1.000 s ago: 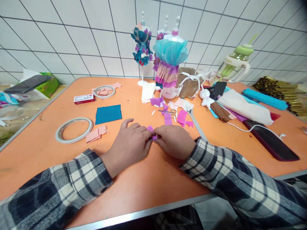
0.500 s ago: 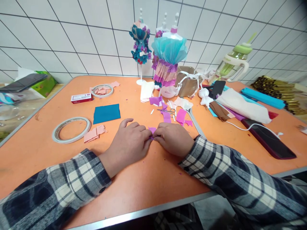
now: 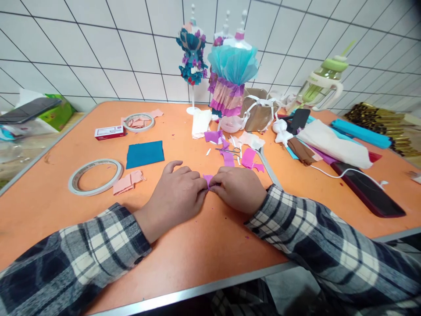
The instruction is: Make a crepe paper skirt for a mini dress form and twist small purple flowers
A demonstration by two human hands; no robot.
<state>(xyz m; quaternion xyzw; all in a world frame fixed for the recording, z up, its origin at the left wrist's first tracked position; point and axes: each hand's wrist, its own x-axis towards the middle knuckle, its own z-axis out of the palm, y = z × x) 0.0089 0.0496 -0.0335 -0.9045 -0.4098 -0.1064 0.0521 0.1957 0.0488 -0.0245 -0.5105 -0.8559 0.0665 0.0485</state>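
Note:
A small purple paper piece [image 3: 207, 178] is pinched between the fingertips of both my hands, low over the orange table [image 3: 184, 263]. My left hand [image 3: 176, 197] holds its left side, and my right hand [image 3: 239, 188] grips the right side; the fingertips nearly touch. Beyond them lie small scissors [image 3: 230, 151] on purple scraps [image 3: 227, 159], with a magenta scrap [image 3: 249, 158] to their right. A blue paper rectangle [image 3: 145, 154] and folded pink paper [image 3: 127, 182] rest left of my left hand.
Two tape rolls [image 3: 75, 184] [image 3: 152, 124] and a red-white box [image 3: 109, 132] lie left. Decorated dress forms [image 3: 193, 57] [image 3: 234, 66] stand at the back. A bottle [image 3: 324, 81], paper rolls [image 3: 335, 142] and a phone [image 3: 368, 191] are on the right.
The view has shifted slightly. Both hands still pinch the purple piece in nearly the same place, with little visible movement of the fingers.

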